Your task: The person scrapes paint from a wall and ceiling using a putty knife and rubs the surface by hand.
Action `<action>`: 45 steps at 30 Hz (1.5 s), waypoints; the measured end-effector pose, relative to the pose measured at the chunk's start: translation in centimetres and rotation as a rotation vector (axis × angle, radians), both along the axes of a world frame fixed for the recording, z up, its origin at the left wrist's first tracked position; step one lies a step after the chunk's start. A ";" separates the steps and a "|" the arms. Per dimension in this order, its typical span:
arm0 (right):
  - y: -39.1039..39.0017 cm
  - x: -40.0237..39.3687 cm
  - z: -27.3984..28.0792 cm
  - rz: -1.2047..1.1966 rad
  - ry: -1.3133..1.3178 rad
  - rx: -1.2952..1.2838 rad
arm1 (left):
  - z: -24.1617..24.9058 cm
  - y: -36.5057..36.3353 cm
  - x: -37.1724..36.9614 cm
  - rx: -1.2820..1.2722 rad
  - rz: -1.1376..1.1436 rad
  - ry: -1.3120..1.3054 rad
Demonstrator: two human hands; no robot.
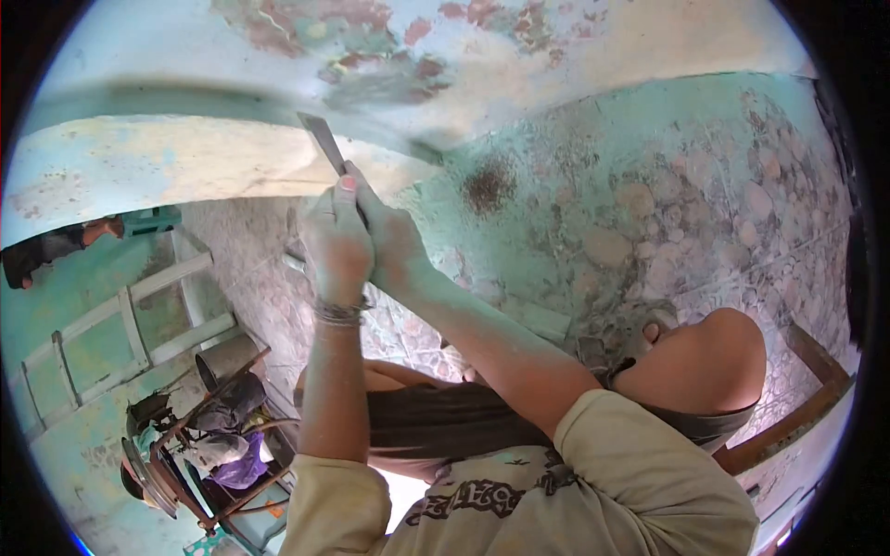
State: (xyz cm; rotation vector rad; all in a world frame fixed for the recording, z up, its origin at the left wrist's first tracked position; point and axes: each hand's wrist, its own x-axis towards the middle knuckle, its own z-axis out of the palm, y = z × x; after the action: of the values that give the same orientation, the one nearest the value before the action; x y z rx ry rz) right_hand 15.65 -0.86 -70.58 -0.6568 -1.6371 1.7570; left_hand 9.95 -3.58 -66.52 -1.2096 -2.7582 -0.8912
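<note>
Both my hands are closed together around a scraper (323, 141) with a flat metal blade. My left hand (338, 246) wraps its grip from the left, thumb pointing up along it, with a dark bracelet (341, 311) at the wrist. Pressed beside it, my right hand (394, 243) grips the same tool from the right. The handle is mostly hidden by my fingers. The blade points up and left, its tip at the pale, patchy wall (232, 157); whether it touches cannot be made out. Pale dust coats my hands and forearms.
Greenish dust covers the stone-patterned floor (649, 213), with a dark patch of debris (489, 185) near the wall. A ladder (130, 324) and a cluttered rack (209, 445) stand left. Another person's limb (65, 250) shows far left. A wooden frame (788, 431) is at right.
</note>
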 end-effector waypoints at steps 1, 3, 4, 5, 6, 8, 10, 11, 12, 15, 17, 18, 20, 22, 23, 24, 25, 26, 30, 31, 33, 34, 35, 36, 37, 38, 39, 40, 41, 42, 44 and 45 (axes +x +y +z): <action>0.6 0.6 0.9 0.024 -0.008 -0.042 | 0.8 0.5 0.3 0.024 0.055 -0.026; 1.3 1.2 2.1 0.055 -0.018 0.002 | 3.1 1.3 0.9 0.082 0.102 -0.102; 1.2 1.4 3.7 0.038 -0.036 0.082 | 5.3 1.5 1.5 0.129 0.121 -0.144; 1.1 0.8 4.1 0.055 -0.070 0.107 | 6.3 1.1 1.7 0.173 0.153 -0.182; 1.0 0.2 4.2 0.074 -0.101 0.130 | 4.8 0.2 0.8 0.080 0.009 0.024; -0.3 -0.7 -0.2 -0.031 -0.008 0.021 | 0.6 -0.7 -1.9 -0.081 -0.294 0.451; 0.1 0.1 -1.1 -0.070 -0.019 -0.035 | -2.3 0.4 -0.5 -0.062 -0.022 0.095; 0.5 0.1 -1.0 -0.072 0.005 -0.049 | -0.4 1.1 0.5 -0.095 0.030 0.037; 0.8 0.1 -1.0 -0.081 0.023 -0.069 | 1.8 1.9 1.5 -0.136 0.076 -0.026; 0.7 -0.1 -0.3 -0.030 0.033 -0.006 | 5.1 2.2 2.5 0.062 0.134 -0.125; 0.0 -0.8 -2.4 -0.037 -0.079 0.037 | -0.4 0.6 -0.4 -0.109 -0.220 0.330; -0.3 -0.6 -4.6 -0.019 -0.170 -0.034 | -3.9 -0.1 -2.1 -0.181 -0.399 0.568; 0.6 0.3 -4.8 -0.008 -0.222 -0.057 | -4.3 1.0 -1.4 -0.053 -0.309 0.357; 1.0 0.3 -2.6 -0.023 -0.147 -0.024 | -1.4 0.9 -1.1 -0.111 -0.373 0.489; 1.2 0.1 -1.4 -0.024 0.015 0.011 | 0.8 1.7 0.4 -0.033 -0.050 0.086; 1.0 0.2 -1.5 -0.004 0.029 0.006 | 0.3 1.2 0.0 -0.072 -0.130 0.279; 1.1 0.2 -1.4 0.010 0.050 0.007 | -0.1 0.9 -0.9 -0.107 -0.218 0.478; 1.2 0.1 -1.2 0.021 0.073 0.013 | -0.5 0.5 -1.5 -0.137 -0.308 0.679; 1.3 -0.2 -3.4 0.049 -0.074 0.016 | -1.9 0.9 -0.4 -0.214 -0.194 0.437; 1.4 0.7 -1.4 0.035 -0.038 0.001 | -0.1 1.5 0.9 -0.125 -0.105 0.269; 0.8 0.0 -1.0 -0.021 -0.012 0.113 | 4.0 2.1 3.2 0.039 0.113 -0.059; 0.7 -0.4 -0.9 -0.006 -0.029 0.159 | 2.6 1.3 2.2 -0.082 -0.052 0.149; 0.4 -0.4 -1.8 0.026 -0.130 0.116 | 0.2 0.3 0.4 -0.199 -0.220 0.359; 0.4 -0.3 -3.3 0.048 -0.226 0.091 | -1.7 0.0 -1.2 -0.303 -0.391 0.577; 1.2 0.3 -3.7 0.047 -0.193 0.038 | -2.8 1.2 -0.2 -0.253 -0.116 0.204; 1.5 0.1 -3.8 0.039 -0.182 0.079 | -2.4 1.5 -0.5 -0.251 -0.209 0.414; 1.3 -0.1 -4.1 0.026 -0.182 0.109 | -1.9 1.3 -0.9 -0.253 -0.310 0.615; 1.1 0.0 -3.3 0.020 -0.187 0.129 | -1.0 1.2 -0.7 -0.258 -0.410 0.810; 1.4 0.4 -1.0 -0.001 -0.078 0.097 | 1.2 1.5 0.4 -0.121 -0.134 0.259; 1.0 0.0 -1.3 0.008 -0.111 0.116 | 1.0 1.1 0.3 -0.139 -0.141 0.260; 0.5 -1.5 -2.2 0.023 -0.160 0.170 | 1.1 1.0 -0.2 -0.162 -0.153 0.281; 0.5 -1.2 -3.7 0.093 -0.233 0.177 | -1.6 0.1 -1.7 -0.275 -0.429 0.894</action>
State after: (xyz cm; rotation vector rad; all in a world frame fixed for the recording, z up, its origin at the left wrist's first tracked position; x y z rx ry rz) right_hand 14.41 -0.36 -74.30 -0.7341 -1.9849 1.6227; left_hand 8.24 -3.46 -68.13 -1.7189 -1.9510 0.0892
